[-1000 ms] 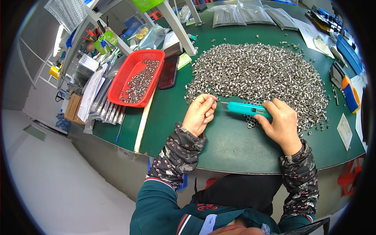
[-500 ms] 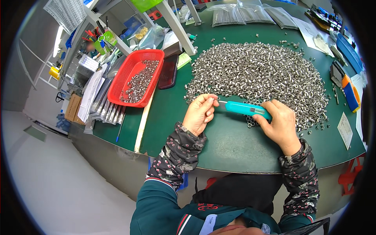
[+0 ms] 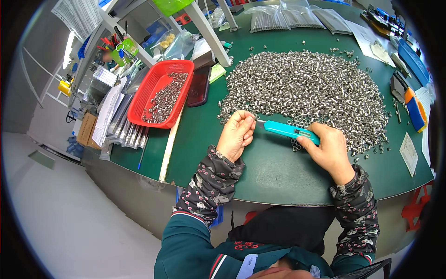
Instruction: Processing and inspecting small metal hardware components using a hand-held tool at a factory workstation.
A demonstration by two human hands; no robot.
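My right hand [image 3: 327, 151] is wrapped round a teal utility knife [image 3: 285, 129], thumb on its side. The knife's thin metal tip points left and reaches the fingertips of my left hand [image 3: 236, 135]. Those fingers are pinched together on a small metal ring [image 3: 254, 118], mostly hidden by the thumb and forefinger. Just beyond both hands spreads a wide pile of small metal rings [image 3: 302, 83]. Some rings lie flat in a single layer under and beside the knife.
A red plastic basket [image 3: 134, 109] holding more rings stands left, with a dark phone [image 3: 199, 86] beside it. Bagged parts [image 3: 269, 21] lie at the far edge. An orange-and-blue tool [image 3: 416, 110] and a paper label [image 3: 409, 155] are at right on the green table [image 3: 278, 181].
The knife has turned slightly, its tip shifting a little left and its side face showing more. Both hands have moved only slightly.
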